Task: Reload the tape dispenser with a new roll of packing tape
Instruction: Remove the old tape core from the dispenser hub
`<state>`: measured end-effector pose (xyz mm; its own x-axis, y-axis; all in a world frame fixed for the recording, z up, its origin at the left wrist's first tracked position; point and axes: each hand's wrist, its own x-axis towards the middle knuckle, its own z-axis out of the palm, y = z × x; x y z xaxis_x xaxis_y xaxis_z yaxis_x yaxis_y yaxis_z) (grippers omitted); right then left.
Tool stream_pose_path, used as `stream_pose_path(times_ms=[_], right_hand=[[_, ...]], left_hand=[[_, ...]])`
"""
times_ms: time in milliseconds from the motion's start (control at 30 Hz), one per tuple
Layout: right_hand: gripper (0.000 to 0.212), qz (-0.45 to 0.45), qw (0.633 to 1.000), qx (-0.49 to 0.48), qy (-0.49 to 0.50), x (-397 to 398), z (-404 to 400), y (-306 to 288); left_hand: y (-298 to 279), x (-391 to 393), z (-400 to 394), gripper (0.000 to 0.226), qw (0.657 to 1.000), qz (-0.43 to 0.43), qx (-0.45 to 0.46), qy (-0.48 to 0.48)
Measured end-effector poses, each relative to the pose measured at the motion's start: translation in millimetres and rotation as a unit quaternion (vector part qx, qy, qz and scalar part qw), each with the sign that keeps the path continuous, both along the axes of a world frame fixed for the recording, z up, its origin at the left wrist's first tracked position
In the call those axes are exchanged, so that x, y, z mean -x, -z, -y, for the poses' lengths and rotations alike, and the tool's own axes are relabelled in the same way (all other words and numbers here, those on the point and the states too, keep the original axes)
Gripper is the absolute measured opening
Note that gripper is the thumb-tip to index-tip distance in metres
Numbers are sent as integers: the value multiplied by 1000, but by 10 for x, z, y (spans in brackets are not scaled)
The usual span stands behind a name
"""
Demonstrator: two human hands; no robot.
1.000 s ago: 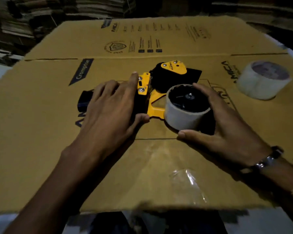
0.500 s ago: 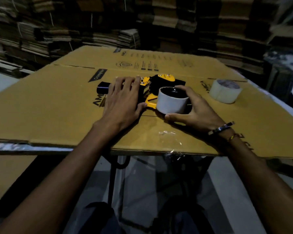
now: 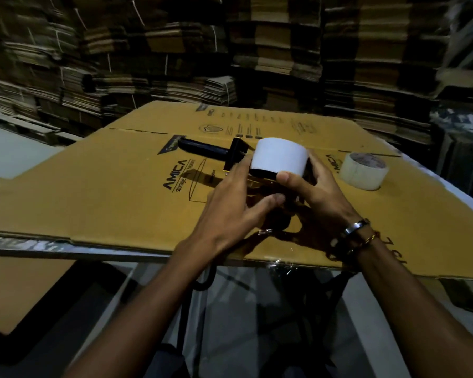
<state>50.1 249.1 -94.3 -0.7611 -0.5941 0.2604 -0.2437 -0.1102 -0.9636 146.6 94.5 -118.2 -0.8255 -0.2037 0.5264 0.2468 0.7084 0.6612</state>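
Observation:
The tape dispenser [image 3: 231,156] is off the cardboard and tipped on edge, its black handle [image 3: 202,146] pointing left. A white tape roll [image 3: 280,156] sits on its hub with the outer wall facing me. My left hand [image 3: 235,197] holds the dispenser's frame just left of the roll, fingers on top and thumb underneath. My right hand [image 3: 316,192] grips the roll from the right, thumb on its lower front edge and fingers behind it. Most of the yellow frame is hidden by the roll and my hands.
A flattened cardboard box [image 3: 107,192] covers the table. A second, translucent tape roll [image 3: 363,170] lies flat at the right. A scrap of clear film [image 3: 268,231] lies near the front edge. Stacks of folded cartons [image 3: 175,64] fill the background.
The dispenser lay flat on the cardboard under both hands; now it is raised and turned on edge, with the roll's side toward me. My view has lifted and pulled back.

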Motion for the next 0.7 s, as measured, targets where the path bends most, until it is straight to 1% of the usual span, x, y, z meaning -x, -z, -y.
stream_pose_path(times_ms=[67,100,167,267,333,433,567,667,700], right_hand=[[46,-2,1000,-4,-12,6,0,-12],[46,-6,1000,-10,-19,11,-4,-19],[48,-16,999,-25,-31,30,-16,-22],[60,-20,998,-38,-40,64,-31,0],[66,-11,998,-32,-46,75,-31,34],[69,3,998,-17,-58,62,-13,74],[71,14,997,-11,-75,30,11,113],[74,26,995,-20,-92,11,-5,155],[77,25,996,-27,-86,-1,-13,165]], left_hand=[[-10,23,-13,69,995,9,-92,41],[-8,41,-16,68,991,15,-120,52],[-8,75,-11,70,991,24,-123,57],[-7,104,27,73,989,34,-115,81],[-9,91,49,74,983,52,-145,103],[-19,69,83,71,965,86,-213,125],[-16,66,117,72,949,111,-257,144],[-5,40,129,63,931,118,-298,173],[1,39,135,64,929,123,-301,177]])
